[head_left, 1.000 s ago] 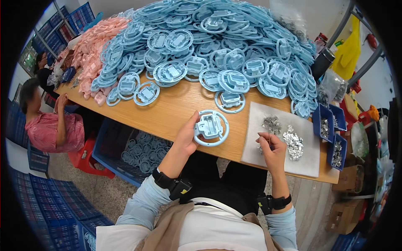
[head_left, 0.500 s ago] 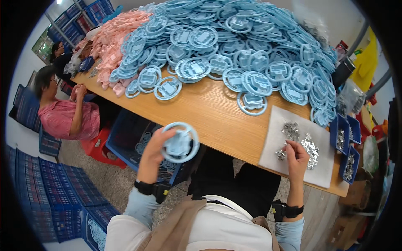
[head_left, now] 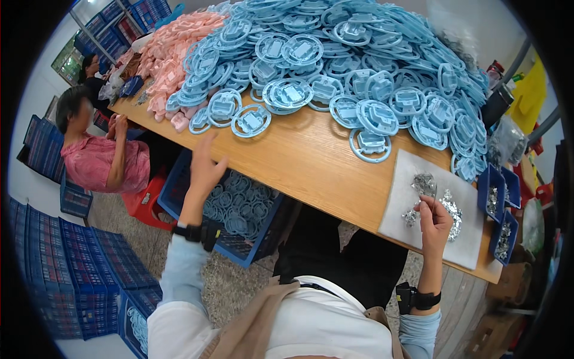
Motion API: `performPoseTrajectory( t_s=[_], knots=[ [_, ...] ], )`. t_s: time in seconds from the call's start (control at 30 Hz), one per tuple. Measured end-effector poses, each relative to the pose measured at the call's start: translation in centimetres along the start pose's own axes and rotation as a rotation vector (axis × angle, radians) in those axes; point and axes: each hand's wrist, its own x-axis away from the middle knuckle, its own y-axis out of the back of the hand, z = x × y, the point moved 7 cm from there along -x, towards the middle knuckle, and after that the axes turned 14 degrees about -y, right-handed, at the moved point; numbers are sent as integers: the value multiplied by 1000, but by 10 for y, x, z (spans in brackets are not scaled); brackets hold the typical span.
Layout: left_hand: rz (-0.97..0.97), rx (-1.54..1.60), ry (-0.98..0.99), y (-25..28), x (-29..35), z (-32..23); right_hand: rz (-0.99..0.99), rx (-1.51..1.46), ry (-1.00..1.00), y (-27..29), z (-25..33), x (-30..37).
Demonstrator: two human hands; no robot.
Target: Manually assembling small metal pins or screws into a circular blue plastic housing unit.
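Hands [head_left: 206,170] apart, blue wheels [head_left: 378,118] beyond

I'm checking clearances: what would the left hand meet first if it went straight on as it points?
The left hand would probably meet the blue wheel-shaped pieces ahead, though its height is unclear.

Light-blue rings [head_left: 251,121]; pink parts [head_left: 169,72]; white mat [head_left: 397,200]

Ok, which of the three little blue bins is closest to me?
The front bin, by the near right corner of the table; the back-left bin and back-right bin sit farther away.
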Motion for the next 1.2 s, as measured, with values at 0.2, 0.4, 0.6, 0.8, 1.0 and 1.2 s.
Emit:
performPoseTrajectory(
  t_s=[0.2,0.4,0.6,0.8,1.0,1.2],
  knots=[
    [141,-261,-476,-61,-57,5,-79,48,3,14,2,17],
    [146,1011,379,-63,-56,-1,-121,20,-63,34,-10,19],
    [199,1516,638,-85,-36,-80,-68,24,-22,15,-2,10],
    [176,1713,948,-127,-19,-148,-196,23,54,45,5,-2],
    [270,1760,948,-162,-13,-201,-242,220,7,64,0,-10],
    [427,1621,728,-164,-11,-226,-210,466,155,38,6,-21]
  ],
)
